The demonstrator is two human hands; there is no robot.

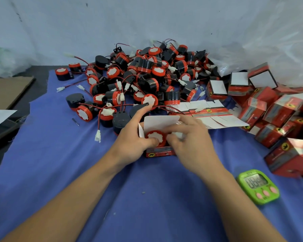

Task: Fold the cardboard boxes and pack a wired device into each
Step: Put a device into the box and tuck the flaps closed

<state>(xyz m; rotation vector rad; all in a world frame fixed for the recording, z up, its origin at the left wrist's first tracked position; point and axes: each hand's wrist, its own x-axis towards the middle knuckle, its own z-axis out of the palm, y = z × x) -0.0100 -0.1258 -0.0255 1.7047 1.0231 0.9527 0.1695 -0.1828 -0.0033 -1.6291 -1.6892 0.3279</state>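
Looks like a small packing workshop to me, not anybody's home: there's a big heap of identical red-and-black wired devices [147, 75] dumped on a blue cloth [59, 163], with a stack of flat boxes [208, 112] right beside it and a jumble of made-up boxes [278, 112] piled at the right. Add the green timer [258, 186] sitting near the front, a sheet of cardboard [9, 89] off at the left and crinkly plastic sheeting [252, 41] all across the back.
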